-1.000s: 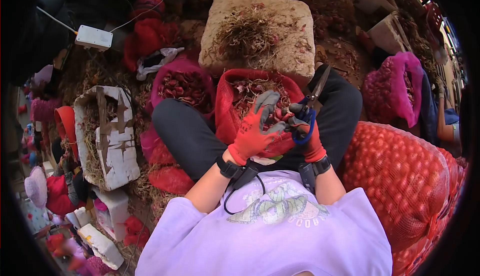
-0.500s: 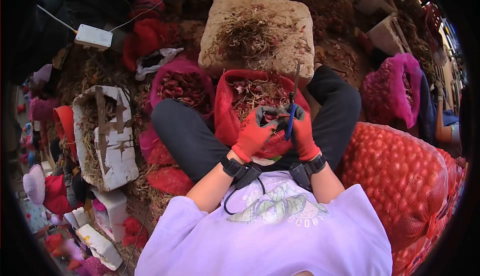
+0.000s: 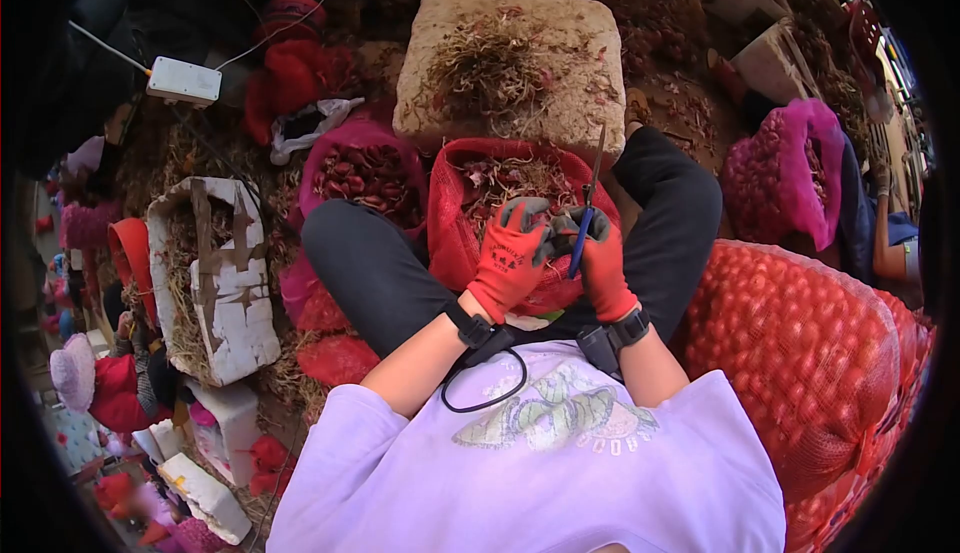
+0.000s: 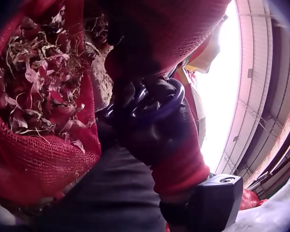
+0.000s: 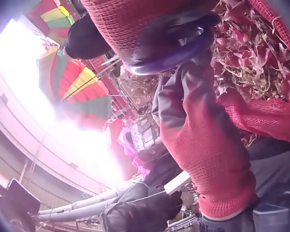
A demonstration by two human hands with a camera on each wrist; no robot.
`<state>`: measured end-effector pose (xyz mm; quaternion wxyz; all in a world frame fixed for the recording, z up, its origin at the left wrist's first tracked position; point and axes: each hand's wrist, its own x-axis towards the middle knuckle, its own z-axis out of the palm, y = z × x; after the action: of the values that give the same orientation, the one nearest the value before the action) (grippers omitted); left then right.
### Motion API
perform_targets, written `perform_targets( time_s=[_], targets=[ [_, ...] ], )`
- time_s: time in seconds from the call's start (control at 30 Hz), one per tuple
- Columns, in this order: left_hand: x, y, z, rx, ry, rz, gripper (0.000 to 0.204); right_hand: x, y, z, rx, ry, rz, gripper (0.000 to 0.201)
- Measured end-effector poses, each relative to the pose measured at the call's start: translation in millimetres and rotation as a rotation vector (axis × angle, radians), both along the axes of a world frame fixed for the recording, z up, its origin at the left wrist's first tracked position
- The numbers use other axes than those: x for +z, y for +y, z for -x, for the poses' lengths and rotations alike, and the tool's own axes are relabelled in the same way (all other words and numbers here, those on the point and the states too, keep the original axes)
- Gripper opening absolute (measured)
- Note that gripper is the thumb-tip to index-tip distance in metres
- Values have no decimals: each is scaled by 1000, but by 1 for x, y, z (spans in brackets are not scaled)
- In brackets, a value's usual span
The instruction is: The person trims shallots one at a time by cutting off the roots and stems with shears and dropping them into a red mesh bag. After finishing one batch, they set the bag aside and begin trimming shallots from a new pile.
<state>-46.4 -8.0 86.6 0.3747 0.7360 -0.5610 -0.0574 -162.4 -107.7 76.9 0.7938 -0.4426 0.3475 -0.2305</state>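
Observation:
Both hands wear red gloves with dark grey palms and fingers. In the head view my right hand (image 3: 604, 265) grips blue-handled scissors (image 3: 581, 241), their blades pointing up and away. My left hand (image 3: 507, 261) is close against it on the left, fingers bent and thumb toward the scissors; I cannot tell what is between its fingers. Just beyond the hands, a red mesh bag (image 3: 440, 215) stands between the knees, filled with reddish skins and dry roots. The left wrist view shows a blue handle loop (image 4: 170, 107) over the right hand's dark fingers.
A foam block (image 3: 595, 68) with a heap of dry roots stands ahead. Shallots fill a pink bag (image 3: 318, 163) on the left. A large full red net sack (image 3: 790, 353) lies close on the right, and a battered white foam box (image 3: 240, 313) stands left.
The left hand was spread over the bag, then came in against the right hand with a shallot showing; now its fingers have lifted slightly. The scissors swung from pointing right to nearly straight ahead.

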Motion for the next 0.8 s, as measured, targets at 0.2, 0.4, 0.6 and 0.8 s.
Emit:
perform_targets(
  time_s=[0.2,0.4,0.6,0.8],
  targets=[
    [-6,9,-10,-229,273,23,27,-18,-2,7,-42,-20,-33,16],
    [0,12,-5,-40,276,80,34,-12,-14,9,-40,-3,-45,16],
    [10,-2,2,33,-72,-114,50,-11,-6,2,13,49,118,13],
    [-38,-2,-14,15,823,-66,29,-2,-6,6,71,35,217,17]
  ],
)
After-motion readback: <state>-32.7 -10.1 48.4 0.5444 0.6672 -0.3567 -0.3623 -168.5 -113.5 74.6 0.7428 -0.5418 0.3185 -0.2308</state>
